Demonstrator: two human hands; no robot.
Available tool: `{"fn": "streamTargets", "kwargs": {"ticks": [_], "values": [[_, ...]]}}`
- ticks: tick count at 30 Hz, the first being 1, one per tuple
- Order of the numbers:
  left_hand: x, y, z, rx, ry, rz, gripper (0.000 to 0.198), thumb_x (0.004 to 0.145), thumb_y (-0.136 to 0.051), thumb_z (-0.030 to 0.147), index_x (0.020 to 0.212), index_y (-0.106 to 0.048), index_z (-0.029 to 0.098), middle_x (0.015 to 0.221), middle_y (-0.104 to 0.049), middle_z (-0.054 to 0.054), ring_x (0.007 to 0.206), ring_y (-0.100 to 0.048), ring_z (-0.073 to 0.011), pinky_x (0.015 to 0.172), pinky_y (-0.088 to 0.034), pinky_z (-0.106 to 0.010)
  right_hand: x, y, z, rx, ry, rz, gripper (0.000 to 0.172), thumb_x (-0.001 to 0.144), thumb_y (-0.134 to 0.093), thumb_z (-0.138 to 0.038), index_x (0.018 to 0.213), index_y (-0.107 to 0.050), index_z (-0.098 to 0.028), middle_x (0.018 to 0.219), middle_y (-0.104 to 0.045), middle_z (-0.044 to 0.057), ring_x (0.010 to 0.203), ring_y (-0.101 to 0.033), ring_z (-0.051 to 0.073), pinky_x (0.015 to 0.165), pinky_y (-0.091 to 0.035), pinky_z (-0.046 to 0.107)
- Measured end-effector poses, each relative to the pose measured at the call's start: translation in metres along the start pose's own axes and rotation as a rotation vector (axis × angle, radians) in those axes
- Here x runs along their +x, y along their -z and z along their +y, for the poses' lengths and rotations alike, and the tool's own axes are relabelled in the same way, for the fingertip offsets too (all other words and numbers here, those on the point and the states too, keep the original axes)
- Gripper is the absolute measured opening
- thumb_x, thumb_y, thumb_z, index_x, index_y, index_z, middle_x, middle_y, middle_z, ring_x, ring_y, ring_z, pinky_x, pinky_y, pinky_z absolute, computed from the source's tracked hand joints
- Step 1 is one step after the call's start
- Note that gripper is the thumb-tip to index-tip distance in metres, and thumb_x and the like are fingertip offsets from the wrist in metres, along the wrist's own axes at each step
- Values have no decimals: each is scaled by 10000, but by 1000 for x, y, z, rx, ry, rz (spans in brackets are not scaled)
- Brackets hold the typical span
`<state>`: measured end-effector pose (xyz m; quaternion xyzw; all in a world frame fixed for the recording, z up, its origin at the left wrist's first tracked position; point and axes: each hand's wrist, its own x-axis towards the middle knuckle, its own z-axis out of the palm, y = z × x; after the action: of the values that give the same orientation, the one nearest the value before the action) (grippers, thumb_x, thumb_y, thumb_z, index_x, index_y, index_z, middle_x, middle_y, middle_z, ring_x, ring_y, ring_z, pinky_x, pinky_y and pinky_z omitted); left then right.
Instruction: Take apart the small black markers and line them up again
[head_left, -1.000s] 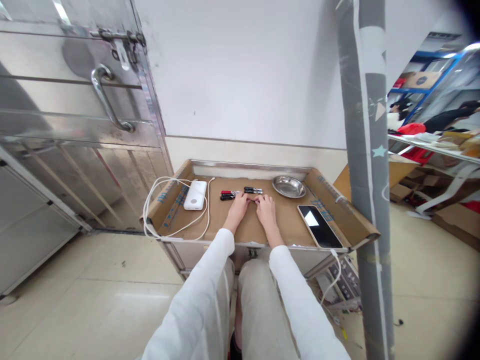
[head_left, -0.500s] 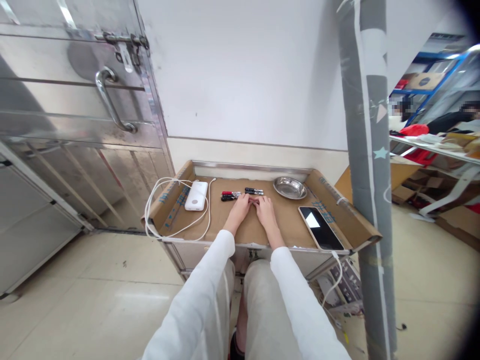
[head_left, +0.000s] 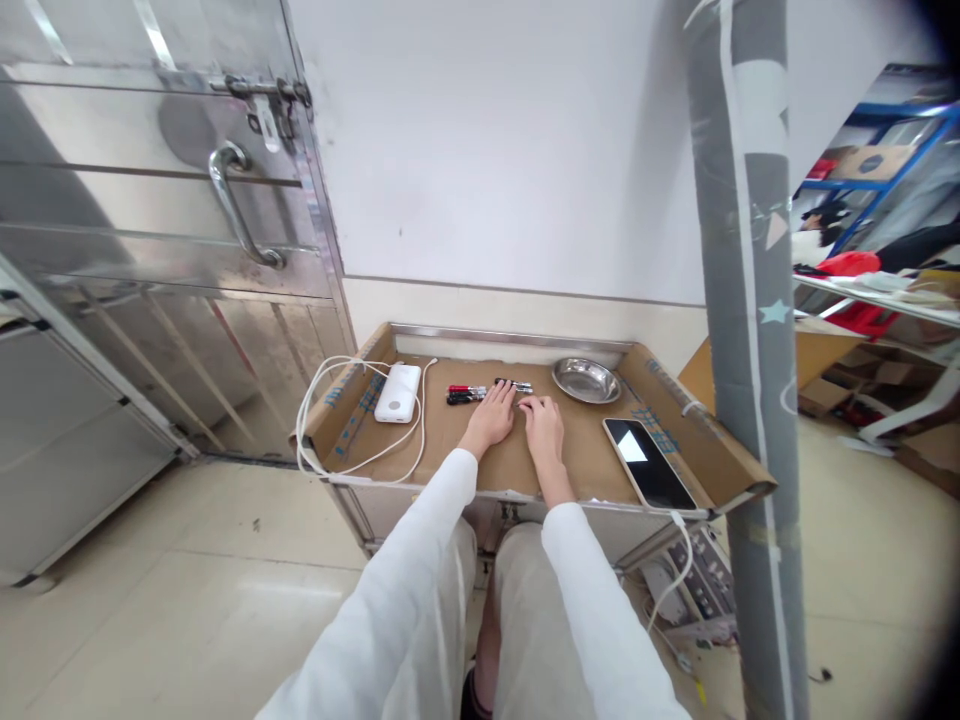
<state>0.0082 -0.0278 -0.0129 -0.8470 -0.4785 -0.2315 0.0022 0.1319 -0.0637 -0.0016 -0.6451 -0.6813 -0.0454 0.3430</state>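
Observation:
My left hand [head_left: 493, 414] lies on the cardboard-lined cart top [head_left: 442, 445], its fingers stretched forward. Its fingertips overlap the near edge of a small group of black-and-silver pens [head_left: 523, 387]; whether they touch is hard to tell. Just left of that hand is another small group of pens, red [head_left: 459, 389] and black [head_left: 459, 399], lying sideways. Close by on the right, my right hand [head_left: 544, 425] has its fingers curled in, thumb and index together. Anything between them is too small or hidden to make out.
A white power bank [head_left: 398, 393] with a looped white cable [head_left: 304, 425] lies at the left. A round metal dish [head_left: 586, 381] sits at the back right, a phone [head_left: 649, 465] in front of it. Raised cardboard sides edge the cart. A grey wrapped pole [head_left: 757, 400] stands at the right.
My hands, which met at the fingertips, have drawn apart. The left one has flattened with fingers extended toward the black-and-silver pens. The whole view has shifted slightly.

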Motion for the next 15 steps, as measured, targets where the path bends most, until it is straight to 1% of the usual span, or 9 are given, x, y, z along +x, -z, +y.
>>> {"fn": "streamTargets", "kwargs": {"ticks": [3,5,7,10,12,15], "values": [[-2,8,5,6,-43,35,432,898,-306,159,1313,-412,101,1373,-458,-146,1303,-381,-204,1087,-294,-390,0,2,1,31,-23,28,293,940,-377,-275,986,-655,-193,915,-646,77,824,-514,190,790,-347,282],[-7,15,8,13,-78,34,351,914,-369,244,1227,-489,141,1232,-555,-118,1176,-481,-211,1020,-353,-383,0,3,1,55,-21,59,316,949,-352,-292,999,-647,-192,916,-663,74,819,-522,187,791,-345,282],[-13,20,11,50,-70,29,313,912,-422,341,1147,-535,167,1115,-591,-94,1075,-521,-226,966,-379,-404,0,3,1,85,0,77,327,954,-339,-296,994,-647,-194,938,-674,70,829,-528,183,799,-344,279],[-22,23,14,78,-84,23,273,911,-445,368,1081,-550,183,1058,-598,-66,1007,-537,-213,929,-386,-382,0,3,1,115,36,70,331,955,-337,-295,971,-654,-199,946,-685,62,830,-535,186,797,-346,278],[-27,24,14,80,-48,36,241,922,-433,343,1044,-550,171,1031,-606,-61,991,-543,-200,908,-388,-350,-1,3,0,128,36,72,337,955,-333,-294,967,-656,-200,941,-688,61,819,-538,188,787,-348,279],[-32,26,14,126,96,94,234,943,-380,300,1025,-542,151,1019,-611,-78,984,-550,-206,882,-388,-342,-3,5,0,144,16,89,349,957,-323,-300,971,-658,-203,937,-689,64,802,-538,188,770,-351,280]]}}
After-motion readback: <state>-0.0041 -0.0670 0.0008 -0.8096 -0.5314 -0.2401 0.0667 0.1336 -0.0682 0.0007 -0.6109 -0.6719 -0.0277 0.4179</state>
